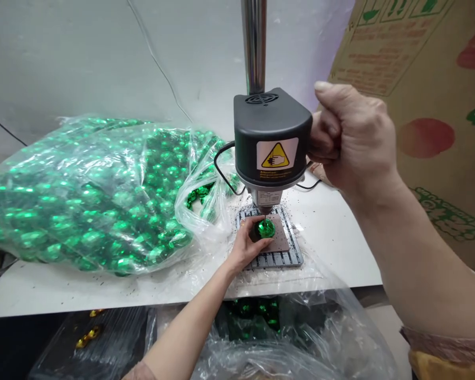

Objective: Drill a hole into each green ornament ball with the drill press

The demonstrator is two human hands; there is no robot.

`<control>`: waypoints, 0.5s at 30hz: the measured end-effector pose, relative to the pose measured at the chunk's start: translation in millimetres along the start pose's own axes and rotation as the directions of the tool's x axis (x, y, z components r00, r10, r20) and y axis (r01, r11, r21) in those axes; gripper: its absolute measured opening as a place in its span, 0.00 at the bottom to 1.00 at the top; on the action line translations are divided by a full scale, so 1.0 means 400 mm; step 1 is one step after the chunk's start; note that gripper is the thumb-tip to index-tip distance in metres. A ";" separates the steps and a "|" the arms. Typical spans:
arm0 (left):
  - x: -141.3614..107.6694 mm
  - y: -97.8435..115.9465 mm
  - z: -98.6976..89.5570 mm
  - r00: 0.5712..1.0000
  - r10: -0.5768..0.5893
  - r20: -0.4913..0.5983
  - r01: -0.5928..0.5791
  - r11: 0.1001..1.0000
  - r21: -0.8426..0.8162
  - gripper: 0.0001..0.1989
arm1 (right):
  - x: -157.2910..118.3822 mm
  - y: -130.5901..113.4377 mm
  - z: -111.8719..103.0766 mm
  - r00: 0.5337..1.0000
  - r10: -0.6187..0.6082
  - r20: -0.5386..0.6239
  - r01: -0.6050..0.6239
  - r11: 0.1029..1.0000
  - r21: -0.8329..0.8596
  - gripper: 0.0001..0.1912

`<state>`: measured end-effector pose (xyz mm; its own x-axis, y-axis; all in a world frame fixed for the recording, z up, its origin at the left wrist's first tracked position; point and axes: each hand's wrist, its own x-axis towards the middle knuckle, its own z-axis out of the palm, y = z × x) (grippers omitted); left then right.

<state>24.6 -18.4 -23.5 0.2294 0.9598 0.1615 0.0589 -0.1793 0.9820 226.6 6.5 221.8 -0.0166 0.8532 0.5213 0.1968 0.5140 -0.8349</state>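
Note:
A black drill press [273,132] with a yellow warning label stands on a steel column. Under its bit, my left hand [248,244] grips a shiny green faceted ball [266,228] between thumb and fingers, over the slotted metal base [295,250]. The bit's tip meets the top of the ball. At the right side of the drill head, my right hand [350,132] is closed with its thumb pointing up and left; the part it is wrapped round is mostly hidden behind the fingers.
A large clear bag [91,195] of green balls fills the table's left. Another plastic bag [301,338] with green balls hangs at the front edge. A printed cardboard box [427,137] stands at the right. Dark shavings lie on the white table [340,232].

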 end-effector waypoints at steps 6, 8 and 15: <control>-0.001 -0.024 -0.003 0.999 0.027 0.027 -0.028 0.999 0.037 0.30 | -0.080 -0.014 0.037 0.967 -0.085 -0.241 0.160 0.936 0.314 0.32; 0.000 -0.031 -0.004 0.999 0.045 0.027 -0.047 0.996 0.074 0.29 | -0.099 -0.003 0.043 0.947 -0.161 -0.279 0.242 0.926 0.289 0.32; 0.001 -0.028 0.001 0.998 0.069 -0.003 -0.068 0.991 0.112 0.29 | -0.154 0.052 0.049 0.868 -0.365 -0.336 0.446 0.871 0.207 0.33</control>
<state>24.4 -16.3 -34.3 0.2295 0.9460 0.2291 0.1520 -0.2673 0.9515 212.7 -33.6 168.7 0.2427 0.5234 0.8168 -0.0393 0.8466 -0.5308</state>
